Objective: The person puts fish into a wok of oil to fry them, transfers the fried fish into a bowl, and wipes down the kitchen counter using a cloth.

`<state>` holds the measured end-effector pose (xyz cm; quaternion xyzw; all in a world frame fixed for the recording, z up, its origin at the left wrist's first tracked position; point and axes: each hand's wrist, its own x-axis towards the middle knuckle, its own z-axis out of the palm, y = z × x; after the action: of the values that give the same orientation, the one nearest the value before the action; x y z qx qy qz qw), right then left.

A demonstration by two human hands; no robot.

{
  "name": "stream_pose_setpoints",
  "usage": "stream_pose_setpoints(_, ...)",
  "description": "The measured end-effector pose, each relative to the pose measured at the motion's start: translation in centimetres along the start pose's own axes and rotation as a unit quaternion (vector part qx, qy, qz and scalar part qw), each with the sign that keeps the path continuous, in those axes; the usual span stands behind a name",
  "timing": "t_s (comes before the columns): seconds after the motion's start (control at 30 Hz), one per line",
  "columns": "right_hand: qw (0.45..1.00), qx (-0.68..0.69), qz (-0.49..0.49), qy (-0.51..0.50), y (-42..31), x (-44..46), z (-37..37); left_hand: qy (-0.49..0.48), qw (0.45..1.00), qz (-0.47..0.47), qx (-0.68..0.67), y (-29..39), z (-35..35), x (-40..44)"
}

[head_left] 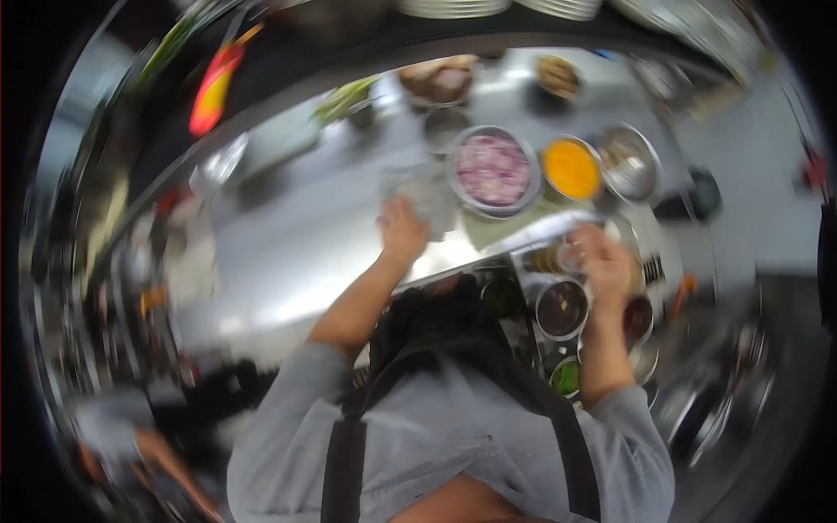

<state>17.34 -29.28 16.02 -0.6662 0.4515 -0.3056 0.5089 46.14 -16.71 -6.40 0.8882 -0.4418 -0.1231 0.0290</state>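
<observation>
On the surface [288, 235] I'm seeing a blurred clear item [432, 205] lying, axis unclear, at the loosely spread left hand [404, 228]; a pale strip [542, 228] is slanting away rightward to the half-curled right hand [600, 253]. I cannot tell either grip.

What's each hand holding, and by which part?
Blur hides whether the left hand grips the translucent item at its fingers, or whether the right hand holds anything.
</observation>
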Motion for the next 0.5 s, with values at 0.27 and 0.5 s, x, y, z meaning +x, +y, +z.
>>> stream_pose_setpoints(0.27, 0.983, -0.156, 0.087, 0.038, 6.7, -17.3, 8.8, -0.002, 0.973, 0.190, 0.132, -1.6, 0.7, 5.6)
stream_pose_setpoints(0.5, 0.958, -0.218, 0.114, 0.144, 7.7, -27.8, 11.3, 0.124, 0.868, 0.417, 0.237, -5.2, 1.4, 6.2)
